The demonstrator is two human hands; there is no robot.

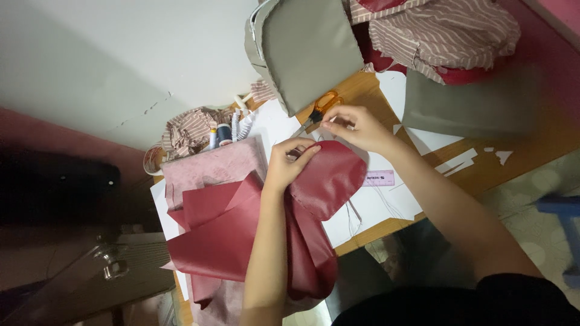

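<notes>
The left hand pinches the edge of a rounded dark red fabric panel that lies on the wooden desk, while the right hand is closed in a fingertip pinch just above it, seemingly on a thread or pin too fine to make out. Orange-handled scissors lie just beyond the fingers, under a grey padded panel, with thread spools and striped cloth further out. I'd worry the slippery panel slides off line, since the loose folds hang over the desk edge.

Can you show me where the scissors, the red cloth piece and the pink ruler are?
scissors (321,107): head view, on the orange handles.
red cloth piece (329,181): head view, middle of its rounded part.
pink ruler (379,178): head view, its middle.
</notes>
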